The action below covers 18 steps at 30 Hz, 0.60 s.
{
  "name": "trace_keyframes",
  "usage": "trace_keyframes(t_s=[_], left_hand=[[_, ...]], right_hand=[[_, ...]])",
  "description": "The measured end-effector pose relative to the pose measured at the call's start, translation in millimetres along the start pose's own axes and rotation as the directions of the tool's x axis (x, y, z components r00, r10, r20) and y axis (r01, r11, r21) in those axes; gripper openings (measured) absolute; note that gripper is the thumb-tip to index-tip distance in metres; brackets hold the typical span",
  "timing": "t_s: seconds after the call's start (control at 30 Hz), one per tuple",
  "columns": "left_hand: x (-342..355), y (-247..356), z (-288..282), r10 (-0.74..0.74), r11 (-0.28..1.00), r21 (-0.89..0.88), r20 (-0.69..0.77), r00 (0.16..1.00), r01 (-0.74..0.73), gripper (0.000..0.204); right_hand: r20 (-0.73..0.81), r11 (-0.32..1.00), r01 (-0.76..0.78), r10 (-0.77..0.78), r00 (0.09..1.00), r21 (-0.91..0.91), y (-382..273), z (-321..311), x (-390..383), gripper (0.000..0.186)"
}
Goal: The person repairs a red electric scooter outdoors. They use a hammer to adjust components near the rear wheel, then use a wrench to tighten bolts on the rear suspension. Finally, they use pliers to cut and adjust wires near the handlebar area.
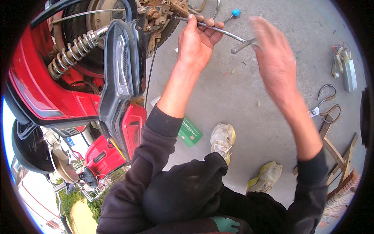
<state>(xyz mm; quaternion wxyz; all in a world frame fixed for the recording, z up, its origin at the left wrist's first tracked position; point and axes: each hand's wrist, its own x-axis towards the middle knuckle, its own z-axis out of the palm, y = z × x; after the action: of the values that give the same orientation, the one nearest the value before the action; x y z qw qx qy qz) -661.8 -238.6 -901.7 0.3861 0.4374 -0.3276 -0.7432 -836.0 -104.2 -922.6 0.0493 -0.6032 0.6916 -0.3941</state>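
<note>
At the top centre, my left hand (198,43) is closed round the shaft of a T-handle wrench (233,36), palm up, thumb and fingertips on the rod. The wrench's far end reaches the rusty, greasy metal parts (156,17) by the wheel of a red scooter (46,85); exactly what it fits onto is too small to tell. Beside the crossbar handle is my right hand (274,58), blurred by motion. Its fingers look stretched out, the thumb close to the bar's end, with nothing seen in its grasp.
A coil-spring shock absorber (76,52) shows on the scooter. On the grey floor lie a blue-tipped tool (235,13), scissors (321,107), a grey box with wires (348,72) and a green card (189,132). A wooden frame (339,156) stands at the right.
</note>
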Motion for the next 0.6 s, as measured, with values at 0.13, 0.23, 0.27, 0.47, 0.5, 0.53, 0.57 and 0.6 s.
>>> trace_keyframes(t_s=[0.13, 0.23, 0.27, 0.47, 0.5, 0.53, 0.57, 0.6], left_hand=[[-4.5, 1.8, -14.2, 0.026, 0.999, 0.021, 0.076, 0.997, -0.028, 0.034], [6.6, -2.4, -7.1, -0.002, 0.995, -0.095, 0.163, 0.987, 0.018, 0.034], [2.3, 1.6, -11.0, -0.009, 0.989, -0.144, 0.165, 0.986, 0.034, 0.034], [-5.6, -1.4, -2.2, -0.015, 0.998, 0.053, 0.003, 1.0, 0.015, 0.032], [-2.9, -1.1, 3.0, -0.015, 0.998, 0.057, -0.003, 1.0, 0.015, 0.032], [-0.9, -1.0, 7.9, -0.016, 0.998, 0.06, -0.009, 1.0, 0.017, 0.032], [-1.1, -1.1, 5.4, -0.017, 0.998, 0.061, -0.002, 1.0, 0.017, 0.033], [-1.6, 0.1, -2.8, -0.012, 0.998, 0.063, 0.003, 1.0, 0.012, 0.033]], right_hand=[[0.611, 0.219, -0.683, 0.317, 0.726, 0.697, -24.2, -7.2, -13.2, 0.042], [0.765, -0.404, -0.669, 0.142, 0.628, 0.624, -36.4, 2.4, -6.2, 0.036], [0.767, -0.422, -0.667, 0.122, 0.63, 0.615, -35.2, 4.3, -3.0, 0.035], [0.19, 0.933, 0.349, -0.36, 0.914, 0.09, 8.5, 10.1, 6.7, 0.036], [0.157, 0.928, 0.373, -0.369, 0.916, 0.005, 10.9, 8.8, 6.9, 0.036], [0.119, 0.936, 0.348, -0.34, 0.933, -0.057, 12.1, 9.7, 6.0, 0.036], [0.07, 0.96, 0.271, -0.266, 0.961, -0.066, 8.0, 10.9, 1.2, 0.036], [0.021, 0.989, 0.146, -0.145, 0.989, -0.031, -1.1, 11.6, -7.8, 0.036]])
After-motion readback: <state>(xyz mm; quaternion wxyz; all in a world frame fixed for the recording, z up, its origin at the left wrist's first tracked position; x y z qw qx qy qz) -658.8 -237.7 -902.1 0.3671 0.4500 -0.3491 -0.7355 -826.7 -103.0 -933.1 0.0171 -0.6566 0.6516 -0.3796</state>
